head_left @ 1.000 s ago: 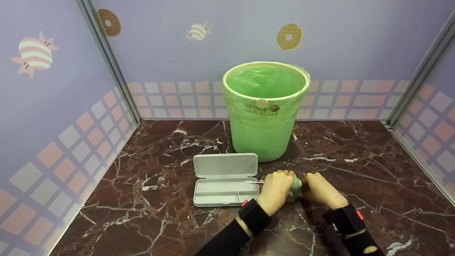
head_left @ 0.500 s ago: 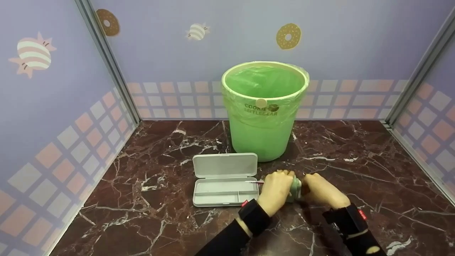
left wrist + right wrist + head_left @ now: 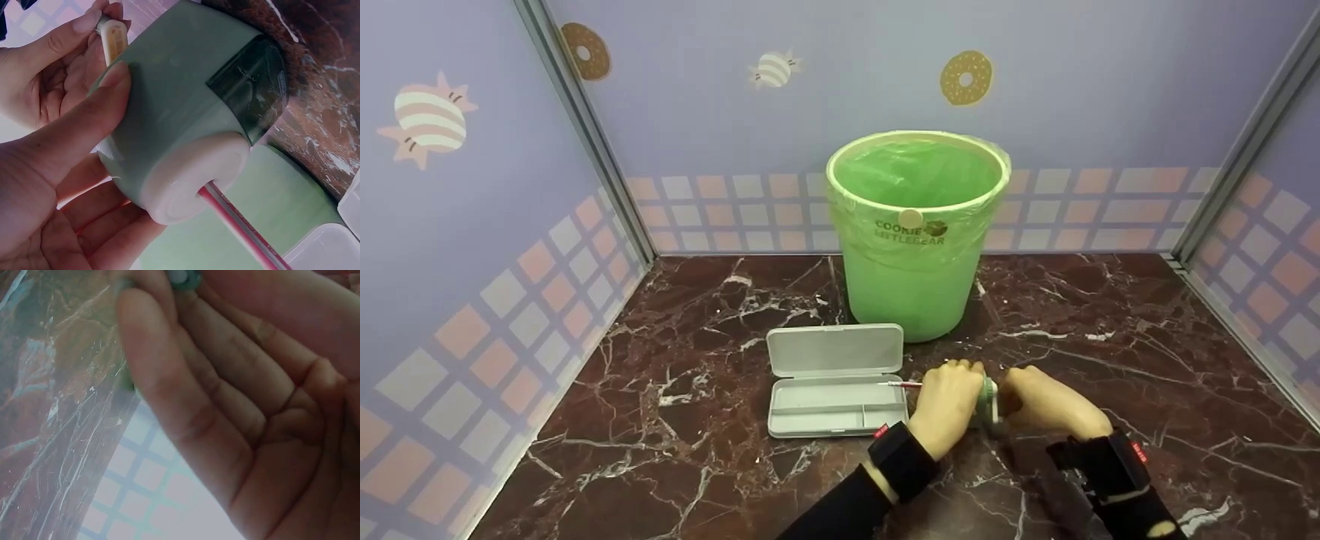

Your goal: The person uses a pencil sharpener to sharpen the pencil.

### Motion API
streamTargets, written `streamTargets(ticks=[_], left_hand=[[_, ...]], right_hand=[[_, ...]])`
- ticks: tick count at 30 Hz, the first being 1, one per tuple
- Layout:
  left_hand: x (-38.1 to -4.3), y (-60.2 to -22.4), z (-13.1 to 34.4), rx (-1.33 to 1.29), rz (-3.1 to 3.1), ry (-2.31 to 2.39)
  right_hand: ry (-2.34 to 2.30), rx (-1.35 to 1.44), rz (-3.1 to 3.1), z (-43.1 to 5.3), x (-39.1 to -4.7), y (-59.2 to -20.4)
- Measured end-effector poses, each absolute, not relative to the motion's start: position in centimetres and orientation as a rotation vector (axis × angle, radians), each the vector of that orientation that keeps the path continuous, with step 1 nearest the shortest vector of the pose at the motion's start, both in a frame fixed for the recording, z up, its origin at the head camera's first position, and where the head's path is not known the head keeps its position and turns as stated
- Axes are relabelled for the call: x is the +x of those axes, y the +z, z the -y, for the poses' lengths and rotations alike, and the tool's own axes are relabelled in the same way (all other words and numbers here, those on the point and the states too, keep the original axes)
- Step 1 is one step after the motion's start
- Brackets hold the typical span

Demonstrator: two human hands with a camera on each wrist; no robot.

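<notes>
A green crank pencil sharpener [image 3: 169, 84] lies in the grip of my left hand [image 3: 947, 401], thumb on one side and fingers on the other. In the left wrist view a red-and-white striped pencil [image 3: 239, 228] sticks into the hole of its white front. My right hand [image 3: 1054, 403] pinches the knob of the sharpener's white crank handle [image 3: 115, 42] between thumb and fingers. A dark see-through shavings drawer [image 3: 250, 84] shows on the sharpener's side. Only a bit of green knob [image 3: 184, 278] is visible in the right wrist view; the fingers hide the rest.
Just left of the left hand, a pale pencil case [image 3: 817, 395] with compartments lies with its lid [image 3: 836, 351] raised. Behind it stands a green trash bin [image 3: 911, 289] lined with a clear bag. Patterned panels [image 3: 720, 112] wall in the dark marbled tabletop [image 3: 660, 465].
My right hand has shifted slightly right and its wrist angle has changed, still holding the crank. The left hand keeps its hold on the sharpener with barely any movement.
</notes>
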State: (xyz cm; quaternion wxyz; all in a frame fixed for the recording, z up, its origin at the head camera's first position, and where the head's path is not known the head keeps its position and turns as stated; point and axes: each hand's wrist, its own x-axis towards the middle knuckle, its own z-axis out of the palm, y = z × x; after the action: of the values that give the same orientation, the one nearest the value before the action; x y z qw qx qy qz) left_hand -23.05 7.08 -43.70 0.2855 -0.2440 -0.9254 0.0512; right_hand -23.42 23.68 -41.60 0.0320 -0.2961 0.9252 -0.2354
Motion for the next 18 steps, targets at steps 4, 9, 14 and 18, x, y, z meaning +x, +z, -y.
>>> streamTargets(ticks=[4,9,14,18], left_hand=[[-23.0,-43.6,-7.2,-0.641,2.480,0.163],[-23.0,-43.7,-7.3,-0.641,2.463,0.206],[-22.9,-43.6,-7.2,-0.656,2.453,0.223],[-22.9,-43.6,-7.3,-0.685,2.449,0.216]], right_hand=[[-0.764,-0.949,-2.786,-23.8,-23.4,-41.2],[-0.765,-1.022,-2.770,-24.2,-23.3,-40.5],[-0.800,-1.038,-2.772,-24.6,-23.2,-39.7],[-0.819,-0.982,-2.814,-24.7,-22.9,-39.2]])
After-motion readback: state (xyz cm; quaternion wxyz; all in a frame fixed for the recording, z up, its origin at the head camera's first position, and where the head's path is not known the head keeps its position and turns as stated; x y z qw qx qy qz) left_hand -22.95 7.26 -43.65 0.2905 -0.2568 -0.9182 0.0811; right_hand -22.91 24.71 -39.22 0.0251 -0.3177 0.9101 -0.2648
